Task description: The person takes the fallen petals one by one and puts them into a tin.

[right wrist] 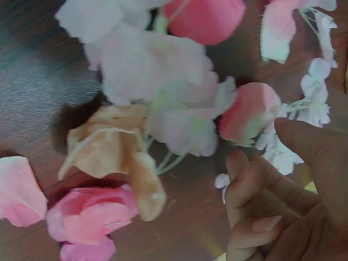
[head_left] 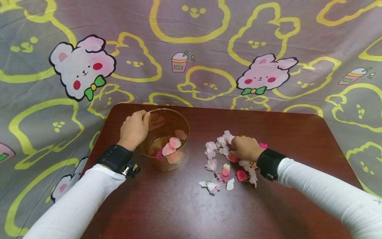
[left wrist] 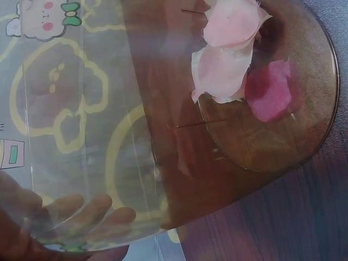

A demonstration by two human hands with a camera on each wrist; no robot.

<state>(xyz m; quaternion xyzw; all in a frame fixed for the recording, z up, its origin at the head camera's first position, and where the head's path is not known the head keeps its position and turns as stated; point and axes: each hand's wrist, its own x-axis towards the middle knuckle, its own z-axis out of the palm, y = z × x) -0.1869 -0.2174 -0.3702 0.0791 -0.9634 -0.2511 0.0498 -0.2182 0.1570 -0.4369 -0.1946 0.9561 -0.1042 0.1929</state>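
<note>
On the left of the table, my left hand grips the rim of a clear amber-tinted bowl. Through its wall in the left wrist view, the fingers show on the far side. Inside lie pale pink petals and a magenta petal. My right hand is low over loose artificial flowers, fingers loosely bent. Its thumb and forefinger stand apart in the right wrist view, beside a red-pink petal and small white-pink blossoms. Nothing shows pinched between them.
Pale blossom sprigs, a white petal and a red petal are scattered on the brown table. A tan flower and a pink one lie nearby. Behind hangs a patterned cloth.
</note>
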